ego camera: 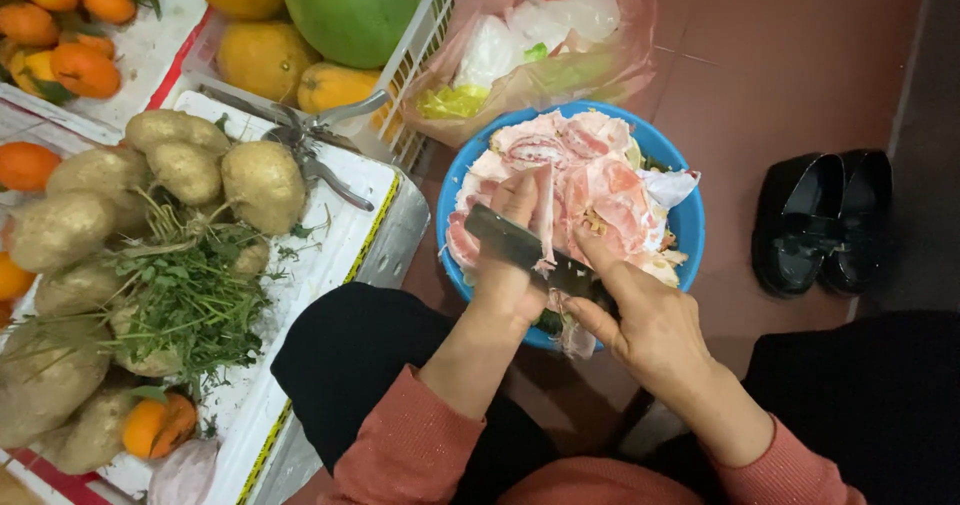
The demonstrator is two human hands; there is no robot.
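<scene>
My right hand (645, 310) grips the handle of a dark-bladed knife (505, 238), its blade pointing left. My left hand (512, 255) holds a strip of pale pink fruit peel (546, 215) against the blade. Both hands work over a blue bowl (688, 223) heaped with pink and white peel pieces (590, 170). My sleeves are salmon pink and my knees are in black trousers.
A white foam box (340, 255) on the left carries several brown tubers (262, 180), green herbs (195, 290), scissors (310, 140) and small oranges. A white crate (425, 35) holds large yellow and green fruit. A plastic bag (540, 50) of scraps lies beyond the bowl. Black shoes (825, 220) stand at right.
</scene>
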